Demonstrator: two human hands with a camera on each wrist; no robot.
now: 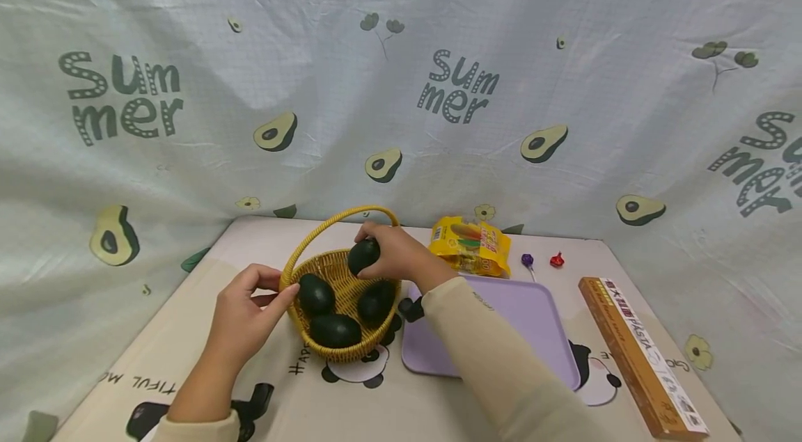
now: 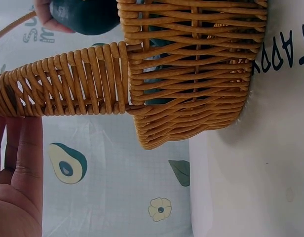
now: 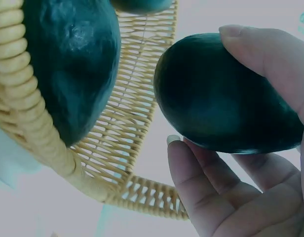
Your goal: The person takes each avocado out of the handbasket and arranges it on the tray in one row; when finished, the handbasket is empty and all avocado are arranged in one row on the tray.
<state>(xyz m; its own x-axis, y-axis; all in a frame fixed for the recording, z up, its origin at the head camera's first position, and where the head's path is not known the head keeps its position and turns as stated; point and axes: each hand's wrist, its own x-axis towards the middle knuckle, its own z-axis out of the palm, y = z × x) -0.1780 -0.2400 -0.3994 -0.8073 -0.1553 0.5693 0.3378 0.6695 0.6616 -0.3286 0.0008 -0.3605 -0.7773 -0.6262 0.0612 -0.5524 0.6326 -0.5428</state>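
Pale table (image 1: 357, 414) is carrying a lilac tray (image 1: 526, 317) and, just left of it, a yellow wicker basket (image 1: 341, 356). Left hand (image 1: 244, 313) is pinching the basket's handle low on its left side; right hand (image 1: 401, 254) is gripping a dark green avocado (image 1: 362, 257) between thumb and fingers, holding it above rim level near the basket's far side. Three similar avocados (image 1: 335, 330) are sitting inside.

Handle (image 1: 326, 222) arches overhead; gap between 3 avocados (image 1: 335, 331)
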